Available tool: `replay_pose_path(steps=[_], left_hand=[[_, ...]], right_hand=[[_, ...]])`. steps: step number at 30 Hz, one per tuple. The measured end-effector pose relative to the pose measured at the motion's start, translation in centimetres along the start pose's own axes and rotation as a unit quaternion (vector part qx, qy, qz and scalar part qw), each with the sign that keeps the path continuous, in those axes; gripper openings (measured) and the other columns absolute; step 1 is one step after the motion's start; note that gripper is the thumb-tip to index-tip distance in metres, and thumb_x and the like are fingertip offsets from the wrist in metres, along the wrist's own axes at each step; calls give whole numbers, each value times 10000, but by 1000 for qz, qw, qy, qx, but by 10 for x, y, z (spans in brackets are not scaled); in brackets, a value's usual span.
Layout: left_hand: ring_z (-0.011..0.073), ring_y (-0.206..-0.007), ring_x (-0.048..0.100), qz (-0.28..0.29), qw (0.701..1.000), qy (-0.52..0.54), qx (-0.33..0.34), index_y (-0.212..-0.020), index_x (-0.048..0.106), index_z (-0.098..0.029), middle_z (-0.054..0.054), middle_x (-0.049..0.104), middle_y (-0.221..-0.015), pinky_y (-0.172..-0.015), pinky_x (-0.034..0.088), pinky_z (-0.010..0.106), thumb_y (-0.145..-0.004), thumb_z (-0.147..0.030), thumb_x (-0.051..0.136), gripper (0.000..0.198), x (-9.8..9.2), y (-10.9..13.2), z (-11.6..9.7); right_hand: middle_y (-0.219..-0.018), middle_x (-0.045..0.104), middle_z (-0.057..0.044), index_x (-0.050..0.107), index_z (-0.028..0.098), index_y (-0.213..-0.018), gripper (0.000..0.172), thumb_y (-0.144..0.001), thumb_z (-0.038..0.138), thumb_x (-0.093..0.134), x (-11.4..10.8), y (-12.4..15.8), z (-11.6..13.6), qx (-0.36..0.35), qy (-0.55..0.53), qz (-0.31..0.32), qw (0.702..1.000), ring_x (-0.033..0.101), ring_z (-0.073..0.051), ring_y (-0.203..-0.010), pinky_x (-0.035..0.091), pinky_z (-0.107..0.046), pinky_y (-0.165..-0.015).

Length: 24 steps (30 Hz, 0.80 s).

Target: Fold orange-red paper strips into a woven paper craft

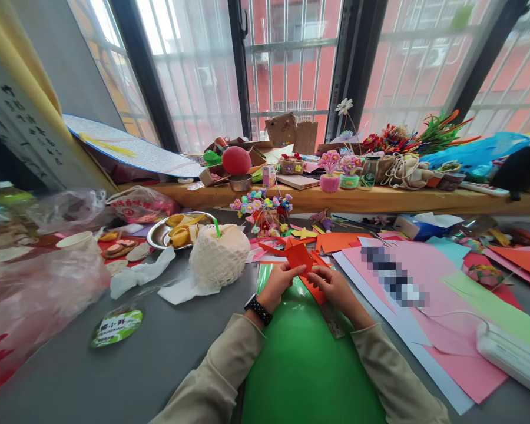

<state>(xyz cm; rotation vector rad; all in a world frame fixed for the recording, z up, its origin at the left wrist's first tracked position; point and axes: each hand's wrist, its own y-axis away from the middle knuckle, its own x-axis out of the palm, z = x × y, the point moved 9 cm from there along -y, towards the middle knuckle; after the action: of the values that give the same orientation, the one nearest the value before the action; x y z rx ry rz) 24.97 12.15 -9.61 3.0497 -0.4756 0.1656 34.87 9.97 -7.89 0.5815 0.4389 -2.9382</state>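
Observation:
Both my hands meet over a green sheet (300, 359) on the grey table (159, 353). My left hand (279, 282), with a black watch on its wrist, pinches the left side of a folded orange paper piece (301, 259). My right hand (333, 284) grips the same orange paper from the right, fingers closed on its lower edge. The paper is partly folded, with pointed flaps sticking up.
Pink, blue and light green paper sheets (424, 294) lie to the right, with a white device (512, 353) at the far right. A white foam-netted fruit (219, 254), a metal tray (159, 235) and plastic bags (30, 294) lie left. Craft flowers crowd the wooden sill (357, 200).

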Motion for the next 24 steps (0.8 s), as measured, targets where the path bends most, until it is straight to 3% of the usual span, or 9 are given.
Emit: replay_pose_path(steps=[7, 15, 20, 24], left_hand=[[17, -352, 190, -22, 999, 14, -17, -526, 440, -130, -89, 262, -390, -369, 116, 189, -551, -392, 590, 304, -4, 1, 1], [17, -350, 200, -29, 999, 17, -11, -530, 428, -135, -89, 276, -397, -367, 124, 187, -537, -390, 597, 305, -4, 1, 0], [19, -344, 204, -45, 999, 16, -1, -506, 372, -151, -91, 266, -386, -366, 134, 185, -550, -394, 587, 328, -8, 0, 0], [18, -345, 196, -33, 999, 12, -5, -503, 371, -151, -94, 254, -383, -365, 133, 184, -548, -388, 589, 326, -6, 0, 0]], right_hand=[[-639, 558, -18, 539, 141, -691, 212, -709, 340, 466, 3, 0, 0, 4, -34, 15, 999, 487, -116, -566, 379, -227, -538], [-586, 508, 4, 508, 148, -659, 186, -713, 321, 466, 2, 0, 2, -2, -40, 5, 999, 467, -107, -543, 374, -221, -518], [-630, 544, -25, 517, 143, -674, 277, -758, 365, 374, 2, -1, -3, 12, -84, 4, 996, 476, -104, -533, 382, -220, -506], [-599, 531, -8, 518, 147, -655, 240, -714, 371, 455, 1, 0, -2, 5, -62, -2, 998, 473, -104, -541, 379, -217, -522]])
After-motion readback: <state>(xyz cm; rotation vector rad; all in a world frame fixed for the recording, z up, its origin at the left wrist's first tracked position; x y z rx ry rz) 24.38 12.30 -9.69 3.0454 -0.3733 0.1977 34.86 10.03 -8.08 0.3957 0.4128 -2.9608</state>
